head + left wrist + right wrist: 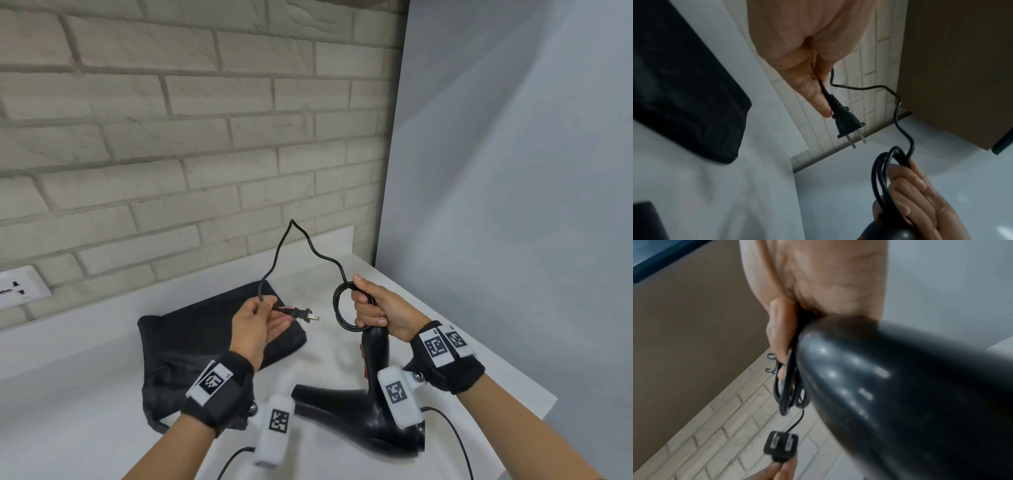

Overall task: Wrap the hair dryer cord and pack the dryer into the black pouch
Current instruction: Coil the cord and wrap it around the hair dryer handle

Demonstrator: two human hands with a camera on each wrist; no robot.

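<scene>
Blk dryer (363,421) held, cord (342,308) part-coiled; blk pouch (191,349) flat on counter.

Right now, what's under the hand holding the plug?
Under the left hand holding the plug lies the black pouch on the white counter. Whatever is inside the pouch is hidden.

Both forearms reach forward, black wrist straps with white marker tags on each. My left hand (258,320) is raised, palm turned inward, thumb and fingers pinching the cord (274,263) just behind the plug (303,314). My right hand (376,308) is held at about the same height, fingers curled in a fist round the dryer handle (375,346) and the coiled loops, thumb on top. Hands apart, neither touching the other.
</scene>
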